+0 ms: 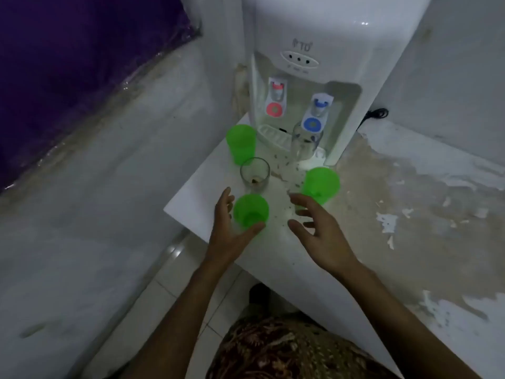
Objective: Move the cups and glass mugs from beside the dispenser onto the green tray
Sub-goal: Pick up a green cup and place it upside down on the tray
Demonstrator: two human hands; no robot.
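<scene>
Three green plastic cups stand on the white counter (pixel 273 258) in front of a white water dispenser (pixel 308 64): a near cup (pixel 250 212), a right cup (pixel 321 186) and a far left cup (pixel 241 143). A clear glass (pixel 255 174) stands between them. A second clear glass (pixel 305 143) sits under the blue tap. My left hand (pixel 228 231) is open, with fingers and thumb curled around the near cup, touching or almost touching it. My right hand (pixel 318 231) is open, spread just below the right cup. No green tray is in view.
The counter's left edge drops to a tiled floor (pixel 169 291). Walls close in on the left and behind the dispenser. The counter surface to the right is stained and peeling (pixel 410 214). A black cable (pixel 378 114) lies behind the dispenser. Patterned clothing (pixel 287 348) shows at the bottom.
</scene>
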